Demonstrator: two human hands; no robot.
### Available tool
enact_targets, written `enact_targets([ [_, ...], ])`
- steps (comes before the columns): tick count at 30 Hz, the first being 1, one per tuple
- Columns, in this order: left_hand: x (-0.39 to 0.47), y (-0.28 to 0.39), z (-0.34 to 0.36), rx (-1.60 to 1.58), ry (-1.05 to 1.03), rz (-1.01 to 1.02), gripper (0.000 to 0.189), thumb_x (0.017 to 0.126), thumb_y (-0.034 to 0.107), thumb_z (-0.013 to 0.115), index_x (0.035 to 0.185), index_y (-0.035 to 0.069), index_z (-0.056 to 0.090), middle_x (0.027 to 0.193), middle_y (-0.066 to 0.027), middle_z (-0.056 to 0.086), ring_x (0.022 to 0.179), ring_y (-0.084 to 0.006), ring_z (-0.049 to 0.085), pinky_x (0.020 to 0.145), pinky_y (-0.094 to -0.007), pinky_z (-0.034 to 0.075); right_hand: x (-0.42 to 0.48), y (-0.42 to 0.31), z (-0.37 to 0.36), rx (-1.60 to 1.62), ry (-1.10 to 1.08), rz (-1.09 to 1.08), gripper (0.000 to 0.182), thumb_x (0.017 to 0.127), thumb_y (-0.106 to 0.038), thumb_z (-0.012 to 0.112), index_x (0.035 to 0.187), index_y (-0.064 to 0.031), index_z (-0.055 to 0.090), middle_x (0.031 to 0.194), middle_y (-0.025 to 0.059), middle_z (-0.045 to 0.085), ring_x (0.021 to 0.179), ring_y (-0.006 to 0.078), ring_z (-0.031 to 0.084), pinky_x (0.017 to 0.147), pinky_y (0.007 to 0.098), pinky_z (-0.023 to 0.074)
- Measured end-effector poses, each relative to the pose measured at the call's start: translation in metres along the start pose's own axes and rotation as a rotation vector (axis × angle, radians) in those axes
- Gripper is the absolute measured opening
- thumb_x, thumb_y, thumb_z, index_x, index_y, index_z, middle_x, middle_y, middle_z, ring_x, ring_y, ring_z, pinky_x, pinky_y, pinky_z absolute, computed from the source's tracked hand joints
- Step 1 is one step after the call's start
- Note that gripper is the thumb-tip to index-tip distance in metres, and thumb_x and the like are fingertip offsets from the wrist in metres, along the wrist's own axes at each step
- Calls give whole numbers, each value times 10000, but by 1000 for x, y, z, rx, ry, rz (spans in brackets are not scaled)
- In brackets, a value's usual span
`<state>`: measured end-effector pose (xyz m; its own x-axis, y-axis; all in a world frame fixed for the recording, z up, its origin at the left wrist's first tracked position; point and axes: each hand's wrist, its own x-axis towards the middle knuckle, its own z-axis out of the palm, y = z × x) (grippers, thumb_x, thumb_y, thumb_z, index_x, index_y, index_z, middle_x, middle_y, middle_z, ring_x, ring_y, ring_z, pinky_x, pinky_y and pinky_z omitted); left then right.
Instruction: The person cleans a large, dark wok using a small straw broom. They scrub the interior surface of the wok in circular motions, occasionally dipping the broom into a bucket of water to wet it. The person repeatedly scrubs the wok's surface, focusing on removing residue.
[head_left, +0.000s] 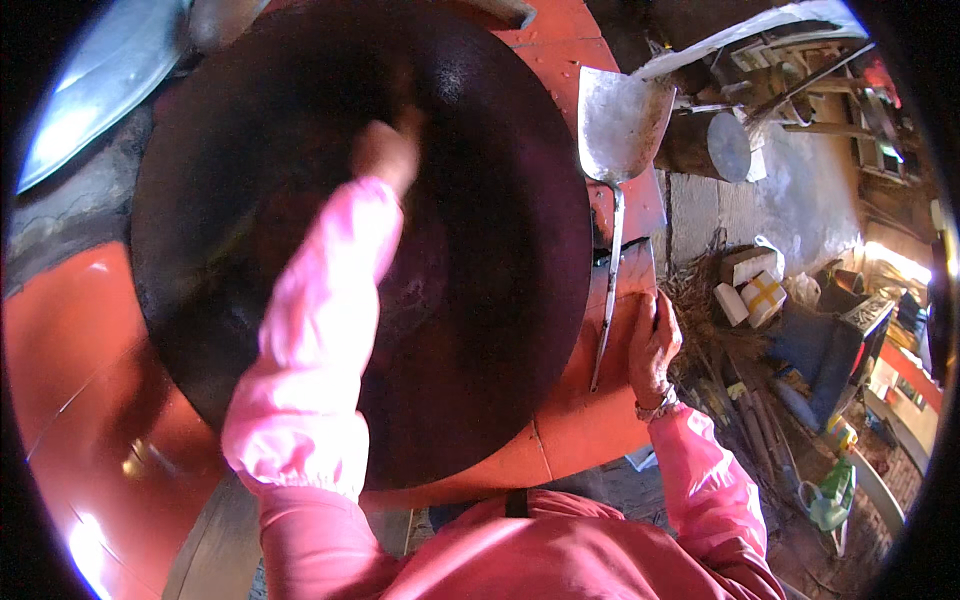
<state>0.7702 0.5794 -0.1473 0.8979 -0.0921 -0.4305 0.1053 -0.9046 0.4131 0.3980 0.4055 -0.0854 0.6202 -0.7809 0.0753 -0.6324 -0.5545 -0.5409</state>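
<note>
A very large dark wok (480, 315) is set into a red stove top (487, 469). My left hand (386, 157), in a pink sleeve, reaches over the inside of the wok and is blurred. A blurred brownish shape shows beside its fingers; whether it is held cannot be told. At the right, my right hand (655, 341) rests on the outer edge of the stove top, fingers extended, with nothing seen in it. A wide metal spatula (622, 127) lies on the stove top between the wok and this edge, its thin handle pointing towards me.
A shiny metal lid or basin (112, 82) is at the upper left. Past the stove's right edge are a cylindrical wooden block (727, 146), a white box with yellow tape (763, 296), firewood sticks (750, 420) and a green watering can (829, 495) on the floor.
</note>
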Motion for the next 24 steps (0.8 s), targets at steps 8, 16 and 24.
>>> enact_targets([
  [8,-87,16,58,64,-393,96,707,835,625,470,962,-56,614,959,-273,628,910,-398,621,757,-454,502,-2,13,-7,-62,-64,93,260,921,-244,502,1028,-30,602,919,180,619,847,359,585,750,383,464],
  [16,-22,17,-7,108,-152,15,655,827,622,480,865,0,682,932,-223,653,926,-373,628,777,-468,498,-1,-3,-6,6,-94,129,250,920,-218,497,1038,-21,596,902,209,624,806,388,604,697,388,481],
  [24,73,-233,-67,276,100,-364,639,812,597,518,918,-10,684,944,-224,658,934,-369,628,774,-438,487,0,11,-2,14,-98,90,269,927,-227,495,1050,-9,595,949,208,622,852,377,603,740,386,480],
])
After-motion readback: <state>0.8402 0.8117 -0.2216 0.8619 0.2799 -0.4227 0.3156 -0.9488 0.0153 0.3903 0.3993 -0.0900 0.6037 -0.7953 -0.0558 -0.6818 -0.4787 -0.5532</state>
